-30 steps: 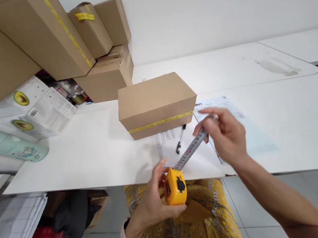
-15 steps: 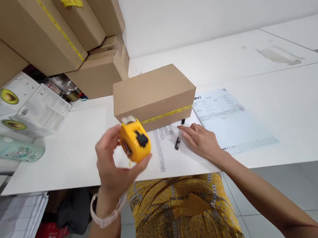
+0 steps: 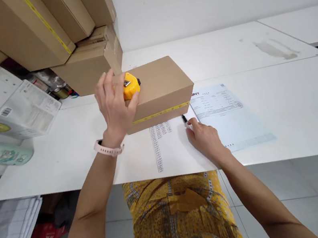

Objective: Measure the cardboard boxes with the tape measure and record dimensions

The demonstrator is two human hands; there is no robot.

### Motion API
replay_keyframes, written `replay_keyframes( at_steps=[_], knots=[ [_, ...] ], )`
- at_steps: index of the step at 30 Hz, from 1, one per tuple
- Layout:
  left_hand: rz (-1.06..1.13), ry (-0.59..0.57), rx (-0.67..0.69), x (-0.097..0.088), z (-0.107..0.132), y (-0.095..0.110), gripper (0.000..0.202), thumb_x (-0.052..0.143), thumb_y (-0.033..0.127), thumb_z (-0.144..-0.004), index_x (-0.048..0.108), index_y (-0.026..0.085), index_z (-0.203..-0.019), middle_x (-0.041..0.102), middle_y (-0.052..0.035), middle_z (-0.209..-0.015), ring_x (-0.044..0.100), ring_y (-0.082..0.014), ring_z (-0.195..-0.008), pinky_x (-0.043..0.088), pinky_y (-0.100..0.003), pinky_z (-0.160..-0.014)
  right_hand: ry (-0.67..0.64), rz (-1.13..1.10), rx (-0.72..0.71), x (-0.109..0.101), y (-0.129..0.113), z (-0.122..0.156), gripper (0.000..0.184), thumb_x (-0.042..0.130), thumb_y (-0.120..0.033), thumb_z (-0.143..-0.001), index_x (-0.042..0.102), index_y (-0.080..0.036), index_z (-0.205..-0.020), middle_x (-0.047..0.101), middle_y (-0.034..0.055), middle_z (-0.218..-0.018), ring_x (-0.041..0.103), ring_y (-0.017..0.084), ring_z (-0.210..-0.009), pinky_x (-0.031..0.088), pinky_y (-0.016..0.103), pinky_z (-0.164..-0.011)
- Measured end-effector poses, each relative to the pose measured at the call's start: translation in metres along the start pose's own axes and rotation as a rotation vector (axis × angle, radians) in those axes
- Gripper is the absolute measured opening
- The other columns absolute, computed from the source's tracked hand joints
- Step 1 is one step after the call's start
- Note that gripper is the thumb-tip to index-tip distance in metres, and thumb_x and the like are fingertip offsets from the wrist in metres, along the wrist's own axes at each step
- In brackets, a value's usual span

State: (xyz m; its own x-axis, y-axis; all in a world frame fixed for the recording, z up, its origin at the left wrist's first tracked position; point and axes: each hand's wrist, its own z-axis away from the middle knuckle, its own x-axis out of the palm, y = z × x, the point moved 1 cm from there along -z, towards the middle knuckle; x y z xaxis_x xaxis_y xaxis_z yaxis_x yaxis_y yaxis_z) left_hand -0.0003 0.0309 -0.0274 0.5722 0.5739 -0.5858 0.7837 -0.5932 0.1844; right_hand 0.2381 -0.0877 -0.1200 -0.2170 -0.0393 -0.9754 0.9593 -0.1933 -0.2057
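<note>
A yellow tape measure [image 3: 132,87] with black parts is in the grasp of my left hand [image 3: 115,104], at the left end of the top of a cardboard carton [image 3: 161,80]. Yellow tape runs along the carton's front side. My right hand [image 3: 206,139] rests on the table just in front of the carton, its fingers curled round a pen [image 3: 185,119]. Only the pen's black end shows; the hand covers the rest. Beneath lies a white sheet [image 3: 172,153] with columns of handwritten figures, partly under the carton.
A printed pale-blue document [image 3: 239,126] lies to the right of my right hand. At the left are stacked cartons [image 3: 83,68], white boxes with avocado pictures [image 3: 28,110] and a mint-green bottle [image 3: 2,150]. The white table's front edge [image 3: 73,189] is close to my body.
My left hand has carried the tape measure up and forward onto the carton's top. My right hand has closed on the pen, which lay loose beside its fingers before.
</note>
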Motion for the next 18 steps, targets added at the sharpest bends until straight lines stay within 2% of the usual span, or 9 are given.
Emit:
replay_keyframes(
  at_steps=[2, 3, 5, 6, 9, 11, 13, 16, 18],
  knots=[
    [0.06, 0.065, 0.117, -0.011, 0.031, 0.016, 0.035, 0.064, 0.031, -0.095, 0.063, 0.023, -0.129, 0.067, -0.0096, -0.137, 0.059, -0.0295, -0.131, 0.046, -0.054, -0.111, -0.028, -0.022, -0.051, -0.004, 0.004, 0.003, 0.034, 0.041, -0.016, -0.097, 0.059, -0.013, -0.126, 0.076, 0.013, -0.095, 0.066, 0.022, -0.066, 0.031, 0.03, -0.058],
    [0.145, -0.013, 0.183, -0.016, 0.051, 0.024, 0.033, 0.061, 0.027, -0.097, 0.062, 0.023, -0.13, 0.07, -0.0078, -0.131, 0.063, -0.0265, -0.126, 0.049, -0.05, -0.109, -0.035, -0.069, -0.082, -0.006, 0.007, 0.007, 0.035, 0.042, -0.014, -0.095, 0.061, -0.013, -0.124, 0.077, 0.0118, -0.09, 0.066, 0.022, -0.065, 0.035, 0.031, -0.059],
    [0.309, -0.281, 0.312, -0.024, 0.096, 0.038, 0.035, 0.061, 0.031, -0.099, 0.06, 0.023, -0.133, 0.073, -0.0073, -0.126, 0.066, -0.0234, -0.123, 0.052, -0.043, -0.106, -0.064, -0.274, -0.148, -0.011, 0.018, 0.017, 0.034, 0.045, -0.016, -0.094, 0.066, -0.014, -0.119, 0.076, 0.0077, -0.079, 0.067, 0.021, -0.064, 0.042, 0.031, -0.061],
    [0.319, -0.445, 0.326, -0.026, 0.118, 0.042, 0.045, 0.06, 0.043, -0.1, 0.057, 0.021, -0.139, 0.069, -0.0106, -0.136, 0.061, -0.026, -0.132, 0.048, -0.046, -0.112, -0.097, -0.428, -0.178, -0.013, 0.025, 0.023, 0.032, 0.046, -0.02, -0.095, 0.069, -0.016, -0.117, 0.076, 0.0062, -0.077, 0.069, 0.021, -0.065, 0.046, 0.031, -0.062],
    [0.237, -0.794, 0.347, -0.027, 0.168, 0.049, 0.094, 0.05, 0.079, -0.092, 0.034, 0.015, -0.159, 0.042, -0.0191, -0.162, 0.032, -0.0334, -0.156, 0.024, -0.055, -0.128, -0.243, -0.937, -0.291, -0.023, 0.044, 0.041, 0.031, 0.049, -0.035, -0.101, 0.072, -0.021, -0.117, 0.081, 0.0079, -0.093, 0.077, 0.022, -0.085, 0.059, 0.034, -0.071],
    [0.18, -0.878, 0.336, -0.023, 0.183, 0.052, 0.105, 0.045, 0.085, -0.088, 0.024, 0.014, -0.163, 0.031, -0.0201, -0.168, 0.019, -0.0343, -0.16, 0.012, -0.057, -0.13, -0.276, -1.162, -0.384, -0.029, 0.048, 0.049, 0.03, 0.057, -0.04, -0.1, 0.072, -0.024, -0.12, 0.082, 0.0096, -0.104, 0.078, 0.024, -0.096, 0.063, 0.037, -0.077],
    [0.148, -0.904, 0.326, -0.017, 0.186, 0.057, 0.104, 0.045, 0.084, -0.089, 0.023, 0.014, -0.163, 0.027, -0.0199, -0.169, 0.016, -0.0361, -0.16, 0.008, -0.06, -0.129, -0.232, -1.256, -0.42, -0.031, 0.041, 0.053, 0.027, 0.067, -0.039, -0.095, 0.071, -0.026, -0.118, 0.082, 0.009, -0.102, 0.078, 0.024, -0.093, 0.063, 0.038, -0.077],
    [0.119, -0.92, 0.329, -0.009, 0.182, 0.067, 0.102, 0.05, 0.079, -0.09, 0.025, 0.012, -0.163, 0.027, -0.0199, -0.169, 0.018, -0.0397, -0.159, 0.01, -0.064, -0.128, -0.045, -1.289, -0.345, -0.021, 0.019, 0.048, 0.022, 0.078, -0.043, -0.087, 0.069, -0.024, -0.092, 0.077, 0.0031, -0.079, 0.073, 0.018, -0.07, 0.059, 0.032, -0.065],
    [0.104, -0.918, 0.321, -0.007, 0.18, 0.073, 0.099, 0.055, 0.075, -0.091, 0.026, 0.012, -0.162, 0.027, -0.0196, -0.17, 0.019, -0.04, -0.159, 0.012, -0.064, -0.127, 0.084, -1.327, -0.267, -0.01, 0.005, 0.037, 0.037, 0.07, -0.056, -0.09, 0.06, -0.024, -0.077, 0.064, -0.0024, -0.06, 0.06, 0.014, -0.054, 0.052, 0.029, -0.057]
  ],
)
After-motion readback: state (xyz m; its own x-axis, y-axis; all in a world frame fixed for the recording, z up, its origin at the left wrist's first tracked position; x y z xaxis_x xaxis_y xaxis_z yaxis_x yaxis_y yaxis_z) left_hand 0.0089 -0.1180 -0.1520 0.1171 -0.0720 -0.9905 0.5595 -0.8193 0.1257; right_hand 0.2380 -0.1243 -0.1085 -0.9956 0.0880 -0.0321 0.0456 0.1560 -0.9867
